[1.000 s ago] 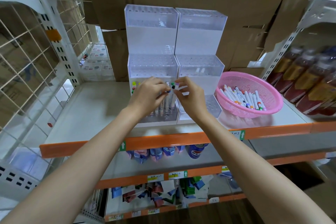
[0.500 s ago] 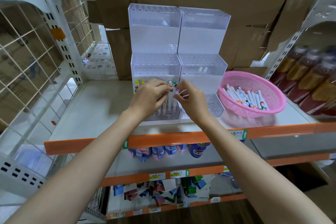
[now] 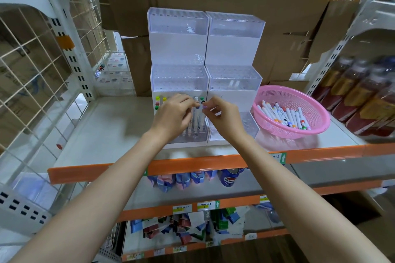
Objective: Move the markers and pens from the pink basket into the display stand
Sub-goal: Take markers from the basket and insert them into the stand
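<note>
A clear tiered display stand (image 3: 179, 79) stands on the shelf, with a second stand (image 3: 234, 79) beside it. Several white markers (image 3: 195, 119) stand upright in the left stand's lowest tier, coloured caps up. My left hand (image 3: 173, 115) pinches the top of one of these markers. My right hand (image 3: 222, 117) pinches a purple-capped marker (image 3: 204, 106) beside it, over the same tier. The pink basket (image 3: 277, 94) sits to the right and holds several white markers (image 3: 284, 116) lying flat.
Cardboard boxes stand behind the stands. Bottles (image 3: 363, 96) line the shelf at the right. A wire grid panel (image 3: 32, 74) closes the left side. The shelf's orange front edge (image 3: 192, 165) runs below my wrists. Packets fill the lower shelves.
Both hands stay at the lowest tier of the left stand; the fingertips have shifted slightly among the marker tops. The camera has tilted a little.
</note>
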Available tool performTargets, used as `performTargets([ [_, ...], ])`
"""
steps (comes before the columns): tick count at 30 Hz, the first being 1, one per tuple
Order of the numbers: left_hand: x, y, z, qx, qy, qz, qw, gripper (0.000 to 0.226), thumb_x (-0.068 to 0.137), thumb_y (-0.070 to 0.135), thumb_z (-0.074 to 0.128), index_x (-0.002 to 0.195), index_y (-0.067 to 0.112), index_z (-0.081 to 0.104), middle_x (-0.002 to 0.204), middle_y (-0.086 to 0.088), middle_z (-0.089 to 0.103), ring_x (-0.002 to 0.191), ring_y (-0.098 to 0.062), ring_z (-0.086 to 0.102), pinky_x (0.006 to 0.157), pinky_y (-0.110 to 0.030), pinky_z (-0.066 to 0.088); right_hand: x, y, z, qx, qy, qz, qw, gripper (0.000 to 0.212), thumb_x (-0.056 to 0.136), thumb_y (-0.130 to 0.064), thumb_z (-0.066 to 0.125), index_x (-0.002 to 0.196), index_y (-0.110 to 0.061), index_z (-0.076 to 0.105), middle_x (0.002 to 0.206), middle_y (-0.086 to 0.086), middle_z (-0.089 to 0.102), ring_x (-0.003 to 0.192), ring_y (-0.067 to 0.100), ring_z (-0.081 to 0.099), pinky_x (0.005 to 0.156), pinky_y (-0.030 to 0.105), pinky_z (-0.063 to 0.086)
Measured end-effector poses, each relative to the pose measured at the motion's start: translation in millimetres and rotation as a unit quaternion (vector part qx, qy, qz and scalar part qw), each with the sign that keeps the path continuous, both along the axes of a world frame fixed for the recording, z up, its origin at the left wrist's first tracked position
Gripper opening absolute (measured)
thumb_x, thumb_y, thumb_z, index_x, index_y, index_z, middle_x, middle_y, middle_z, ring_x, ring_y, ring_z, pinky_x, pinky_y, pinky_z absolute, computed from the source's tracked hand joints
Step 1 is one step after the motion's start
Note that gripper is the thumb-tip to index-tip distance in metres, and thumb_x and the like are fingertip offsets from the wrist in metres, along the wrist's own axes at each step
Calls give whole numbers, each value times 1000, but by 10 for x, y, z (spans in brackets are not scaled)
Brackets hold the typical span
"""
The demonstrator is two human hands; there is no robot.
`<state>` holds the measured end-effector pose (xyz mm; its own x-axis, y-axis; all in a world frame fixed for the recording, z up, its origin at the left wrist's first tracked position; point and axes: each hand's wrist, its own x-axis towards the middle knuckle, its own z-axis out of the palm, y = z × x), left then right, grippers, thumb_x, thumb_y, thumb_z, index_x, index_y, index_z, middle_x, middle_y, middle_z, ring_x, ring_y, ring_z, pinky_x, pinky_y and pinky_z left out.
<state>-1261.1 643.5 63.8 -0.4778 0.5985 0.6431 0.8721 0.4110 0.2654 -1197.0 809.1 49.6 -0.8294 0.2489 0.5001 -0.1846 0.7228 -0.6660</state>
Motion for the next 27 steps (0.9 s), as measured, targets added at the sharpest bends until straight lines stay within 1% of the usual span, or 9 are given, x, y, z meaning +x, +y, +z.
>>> performTargets([
  [5,20,22,13,-21,29,27,999,17,83,9,61,96,11,71,95,-3,69,92,-23,63,75,-35,46,77,54,19,20,-9,-9,1000,23,93,-24,63,113,-14,61,82,-1,64,72,19,65,64,30,51],
  [9,65,177,57,-37,53,28,998,24,85,24,53,99,13,70,96,-1,69,93,-22,64,78,-34,46,206,264,15,14,1,-35,999,21,94,-23,59,112,-11,60,84,5,66,76,22,65,71,42,55],
  [11,121,336,92,-63,85,-1,994,26,85,26,49,97,15,69,94,-1,68,91,-23,63,78,-35,47,279,399,1,17,-4,-47,999,22,95,-24,57,113,-12,60,90,6,67,83,20,65,76,42,55],
  [14,231,655,105,-97,110,-38,989,27,83,26,49,98,15,68,97,-3,67,91,-25,63,78,-36,50,406,632,-16,67,-14,-72,995,28,96,-26,55,121,-14,59,111,5,66,102,20,61,83,32,49],
  [16,303,889,97,-112,102,-47,987,30,82,28,48,100,15,68,99,-3,67,92,-26,64,77,-36,50,502,810,-32,101,-32,-96,990,33,96,-28,55,127,-14,57,121,6,63,111,22,56,85,29,42],
  [20,385,1370,29,-153,53,-45,986,38,78,23,63,114,14,65,108,-8,66,100,-30,62,82,-38,48,708,1227,-56,124,-67,-137,980,38,96,-26,54,131,-12,56,128,8,59,119,26,51,97,39,42],
  [24,470,1834,-44,-170,15,-64,983,42,83,27,60,124,14,61,118,-10,63,108,-31,59,87,-39,47,858,1649,-32,113,-116,-165,973,40,99,-24,47,138,-15,51,137,5,54,130,22,43,105,30,26],
  [25,486,1960,-57,-171,5,-66,983,43,86,27,59,126,14,59,122,-10,62,110,-31,57,88,-39,46,877,1760,-33,110,-129,-169,971,40,99,-25,46,139,-16,49,138,4,53,130,20,43,106,30,26],
  [27,502,2192,-79,-174,-12,-71,982,44,88,26,59,130,12,56,128,-12,58,116,-32,54,92,-39,43,889,1959,-35,104,-165,-174,965,42,99,-27,46,141,-19,46,140,1,50,129,19,43,101,31,33],
])
